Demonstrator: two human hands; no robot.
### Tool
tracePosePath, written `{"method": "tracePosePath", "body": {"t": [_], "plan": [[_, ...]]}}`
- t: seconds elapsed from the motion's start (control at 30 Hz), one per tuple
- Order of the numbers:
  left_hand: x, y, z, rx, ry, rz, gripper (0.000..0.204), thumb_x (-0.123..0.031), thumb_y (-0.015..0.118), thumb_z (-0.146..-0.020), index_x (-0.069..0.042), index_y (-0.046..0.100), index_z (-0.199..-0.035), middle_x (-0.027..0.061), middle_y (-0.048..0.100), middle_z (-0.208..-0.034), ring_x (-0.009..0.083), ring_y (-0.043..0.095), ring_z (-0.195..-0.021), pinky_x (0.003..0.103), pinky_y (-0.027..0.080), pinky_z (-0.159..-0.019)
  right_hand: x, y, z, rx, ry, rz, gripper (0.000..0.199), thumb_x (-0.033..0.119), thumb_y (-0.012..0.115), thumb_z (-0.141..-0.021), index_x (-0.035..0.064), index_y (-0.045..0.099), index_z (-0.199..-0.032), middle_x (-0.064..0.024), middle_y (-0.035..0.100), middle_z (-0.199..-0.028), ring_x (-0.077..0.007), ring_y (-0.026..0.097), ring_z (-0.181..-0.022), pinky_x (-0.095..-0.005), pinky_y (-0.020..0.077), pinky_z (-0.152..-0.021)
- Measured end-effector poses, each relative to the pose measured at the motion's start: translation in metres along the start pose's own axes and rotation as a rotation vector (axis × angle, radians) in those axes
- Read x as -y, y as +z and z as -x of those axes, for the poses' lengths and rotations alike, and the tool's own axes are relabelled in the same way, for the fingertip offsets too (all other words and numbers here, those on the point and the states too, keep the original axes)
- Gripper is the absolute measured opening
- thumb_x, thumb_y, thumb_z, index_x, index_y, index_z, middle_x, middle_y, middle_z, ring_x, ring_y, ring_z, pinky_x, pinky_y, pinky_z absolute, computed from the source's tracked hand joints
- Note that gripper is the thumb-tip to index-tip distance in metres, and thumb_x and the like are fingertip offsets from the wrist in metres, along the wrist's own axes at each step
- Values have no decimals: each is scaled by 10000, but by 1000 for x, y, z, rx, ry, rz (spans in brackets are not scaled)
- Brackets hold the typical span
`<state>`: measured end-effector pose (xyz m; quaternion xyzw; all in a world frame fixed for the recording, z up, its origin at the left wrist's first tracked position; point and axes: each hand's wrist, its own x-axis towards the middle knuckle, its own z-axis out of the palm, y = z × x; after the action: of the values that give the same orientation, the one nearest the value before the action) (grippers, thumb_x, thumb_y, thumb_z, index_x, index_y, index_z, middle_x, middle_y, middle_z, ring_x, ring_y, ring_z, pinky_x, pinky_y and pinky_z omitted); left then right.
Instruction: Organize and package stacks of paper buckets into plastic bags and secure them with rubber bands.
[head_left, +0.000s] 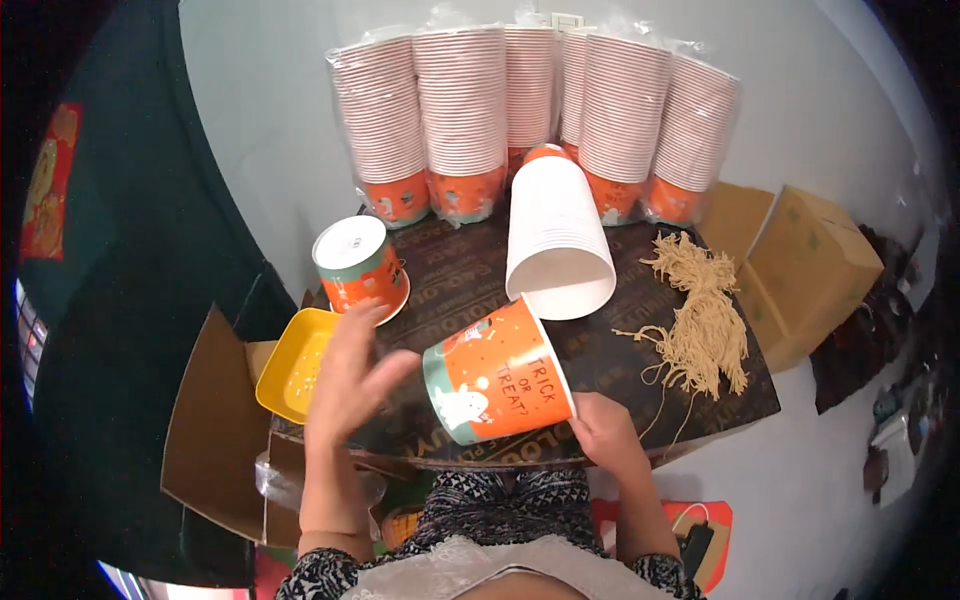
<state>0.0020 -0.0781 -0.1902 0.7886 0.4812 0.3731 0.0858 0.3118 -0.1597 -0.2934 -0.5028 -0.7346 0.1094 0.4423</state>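
Observation:
My right hand (pixel 608 432) grips the rim end of an orange and teal paper bucket (pixel 497 372) that lies on its side over the dark table (pixel 450 275). My left hand (pixel 350 370) hovers just left of the bucket with fingers spread and nothing in it. An upside-down orange bucket (pixel 360 265) stands behind my left hand. A tall stack of nested white-sided buckets (pixel 555 235) lies tilted in the middle of the table, its mouth toward me.
Several plastic-wrapped stacks of buckets (pixel 465 110) line the back of the table. A bundle of tan strings (pixel 705 325) lies at the right. A yellow tray (pixel 292 365) sits at the left edge. Cardboard boxes (pixel 810 265) stand on the floor at right, cardboard sheets at left.

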Motion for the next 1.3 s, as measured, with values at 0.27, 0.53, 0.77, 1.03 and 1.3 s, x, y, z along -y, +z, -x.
{"method": "tracePosePath", "body": {"t": [0.27,0.53,0.77,1.03,1.3], "plan": [[-50,42,-14,230,324,-190,1075,-576,786,-648,160,381,-1318,335,420,-1357,462,380,-1307,483,298,-1109,-20,14,-3,124,-237,145,236,23,490,-818,-8,623,-1010,-184,645,-1060,-384,585,-1030,-420,492,-903],[-71,58,28,114,408,-230,985,-534,776,-650,110,415,-1301,288,478,-1291,439,454,-1230,565,333,-1032,16,-6,-13,-102,276,-753,261,80,415,-1001,-41,610,-1125,-114,663,-1078,-146,626,-968,-291,484,-876],[-77,58,49,51,422,-184,886,-367,811,-673,76,408,-1327,289,440,-1339,464,418,-1264,587,290,-1056,40,12,-10,-80,313,-877,177,71,495,-970,-28,582,-1089,-24,629,-950,-60,555,-857,-223,462,-773],[-80,68,45,-103,413,76,407,-18,753,-689,29,586,-1058,233,542,-1200,432,501,-1183,535,383,-1010,41,34,7,-161,271,-848,109,47,549,-942,-26,589,-1013,2,586,-917,-47,527,-832,-212,443,-758],[-83,75,47,-230,397,134,360,47,757,-631,-13,583,-940,159,558,-1012,383,548,-996,479,450,-883,46,33,-1,-69,282,-1141,187,38,560,-933,-34,542,-1105,-40,592,-1032,-79,558,-924,-236,460,-815]]}}
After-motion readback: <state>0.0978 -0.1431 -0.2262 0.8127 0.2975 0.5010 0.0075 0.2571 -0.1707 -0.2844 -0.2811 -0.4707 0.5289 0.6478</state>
